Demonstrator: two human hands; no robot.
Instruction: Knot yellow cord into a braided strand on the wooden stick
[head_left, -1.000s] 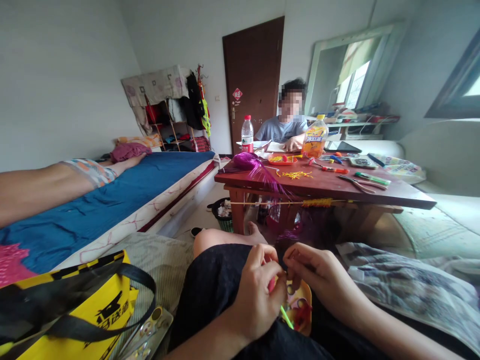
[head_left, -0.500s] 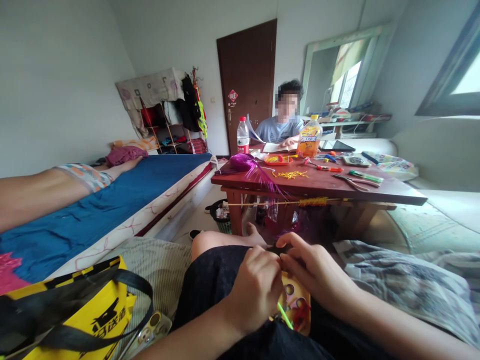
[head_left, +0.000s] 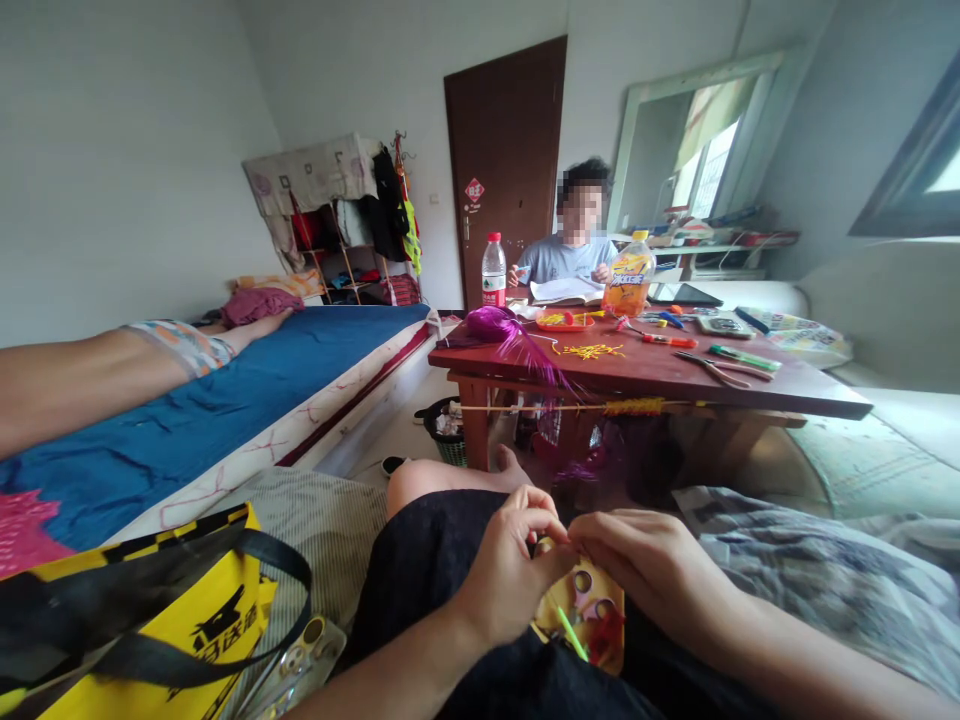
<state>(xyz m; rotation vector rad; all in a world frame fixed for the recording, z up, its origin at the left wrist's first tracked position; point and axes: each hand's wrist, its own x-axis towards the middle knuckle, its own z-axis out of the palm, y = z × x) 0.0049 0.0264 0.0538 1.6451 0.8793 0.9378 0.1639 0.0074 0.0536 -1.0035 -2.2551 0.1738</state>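
Left hand [head_left: 517, 565] and right hand [head_left: 641, 560] nearly meet above the yellow tray [head_left: 559, 592]. Fingers bent, narrow; cannot tell what they hold. Any piece between them is probably small and light, best pinched at its ends. In the tray, close under the hands and possibly in the way: scissors [head_left: 584, 597], green stick [head_left: 572, 633]. Beyond the tray: table [head_left: 637, 376], purple strands [head_left: 491, 325], pliers [head_left: 703, 363].

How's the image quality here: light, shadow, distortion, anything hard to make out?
Head view: bright window, bright reflection in the mirror; head view: deep shadow beneath the table; head view: the door leans, apparently from wide-angle distortion; head view: left hand and right hand are readable, but anything between them is hard to identify.
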